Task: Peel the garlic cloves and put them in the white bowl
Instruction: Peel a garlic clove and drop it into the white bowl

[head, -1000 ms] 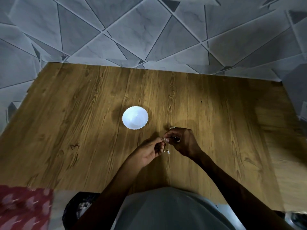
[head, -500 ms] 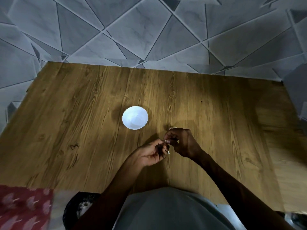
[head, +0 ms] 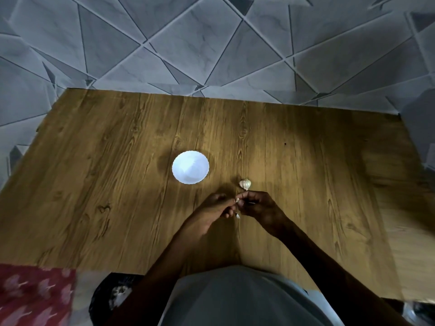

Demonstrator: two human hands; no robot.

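A small white bowl with a scalloped rim stands near the middle of the wooden table. To its right a pale garlic bulb lies on the wood. Just in front of the bulb my left hand and my right hand meet fingertip to fingertip, both pinching a small garlic clove. A bit of white skin hangs below the fingers. Most of the clove is hidden by my fingers.
The table's far edge meets a grey tiled floor with a triangle pattern. At the near left lie a red patterned cloth and a dark object below the table's front edge.
My hands have drawn slightly back toward me, so the garlic bulb behind my right hand now shows in full. Both hands keep pinching the clove.
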